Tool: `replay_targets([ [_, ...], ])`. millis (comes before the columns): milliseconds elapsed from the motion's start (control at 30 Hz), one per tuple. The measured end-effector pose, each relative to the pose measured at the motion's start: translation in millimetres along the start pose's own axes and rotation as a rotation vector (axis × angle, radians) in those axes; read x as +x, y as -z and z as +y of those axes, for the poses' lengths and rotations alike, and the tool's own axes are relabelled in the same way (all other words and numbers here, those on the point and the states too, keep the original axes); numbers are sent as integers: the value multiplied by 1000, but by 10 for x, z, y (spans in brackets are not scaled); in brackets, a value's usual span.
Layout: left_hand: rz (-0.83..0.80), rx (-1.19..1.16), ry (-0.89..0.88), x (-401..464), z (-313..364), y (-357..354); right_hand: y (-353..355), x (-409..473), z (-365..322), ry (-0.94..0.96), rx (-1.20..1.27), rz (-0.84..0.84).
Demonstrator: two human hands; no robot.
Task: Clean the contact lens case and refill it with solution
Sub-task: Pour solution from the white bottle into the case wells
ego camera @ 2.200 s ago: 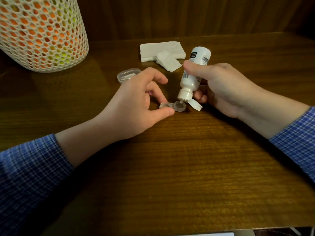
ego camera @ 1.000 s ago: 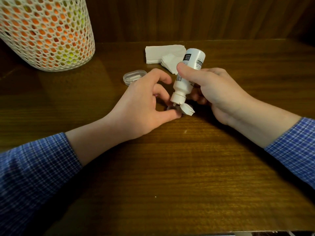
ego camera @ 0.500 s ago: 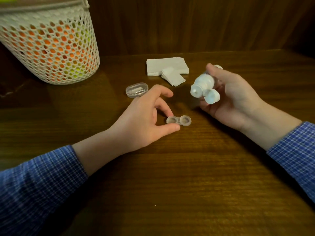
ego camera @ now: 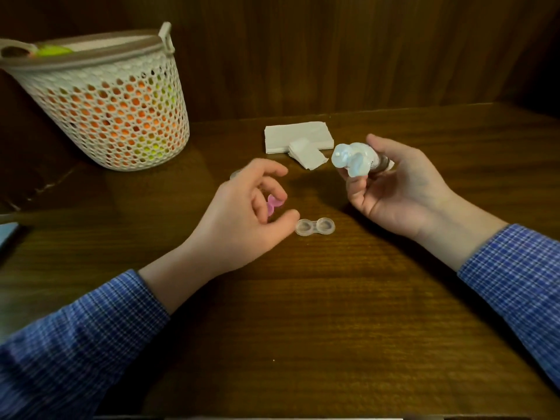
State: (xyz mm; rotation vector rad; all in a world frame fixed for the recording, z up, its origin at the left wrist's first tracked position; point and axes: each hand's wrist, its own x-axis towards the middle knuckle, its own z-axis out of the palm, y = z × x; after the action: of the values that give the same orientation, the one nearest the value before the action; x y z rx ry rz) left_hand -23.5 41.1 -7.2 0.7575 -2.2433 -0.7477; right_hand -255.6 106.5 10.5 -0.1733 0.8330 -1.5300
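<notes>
**Case open on bench, bottle lifted clear**

Lying flat on the bench (ego camera: pixel 333 313): case (ego camera: pixel 315 227), both wells uncovered, long axis running left to right. Just beside its left end, touching or nearly so: thumb tip of the left hand (ego camera: pixel 242 213), fingers loosely curled and apart. Under those fingers, something pink (ego camera: pixel 274 205), likely the case's caps; whether pinched or merely lying beneath, cannot tell. Up and to the right of the case, well apart from it: right hand (ego camera: pixel 400 189), wrapped around the bottle (ego camera: pixel 353 157), flip cap hanging open, nozzle pointing left toward the camera. Blurred, so fill level in the wells unreadable. Probably next: capping, with the left hand nearer the case and already at its left well. Behind, tissues (ego camera: pixel 298 139); far left, a basket (ego camera: pixel 115 116).
</notes>
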Motion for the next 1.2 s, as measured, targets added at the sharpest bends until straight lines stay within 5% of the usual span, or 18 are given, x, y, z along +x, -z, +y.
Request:
replay_targets([
  [200,-77,-21,34,-20,-63,13,-11,12,55,25,-253,-56],
  [500,-129,-9,106,-9,-36,-137,-41,17,275,305,-783,-18],
  [1200,-134,-1,147,8,40,-129,-45,40,229,304,-709,50],
])
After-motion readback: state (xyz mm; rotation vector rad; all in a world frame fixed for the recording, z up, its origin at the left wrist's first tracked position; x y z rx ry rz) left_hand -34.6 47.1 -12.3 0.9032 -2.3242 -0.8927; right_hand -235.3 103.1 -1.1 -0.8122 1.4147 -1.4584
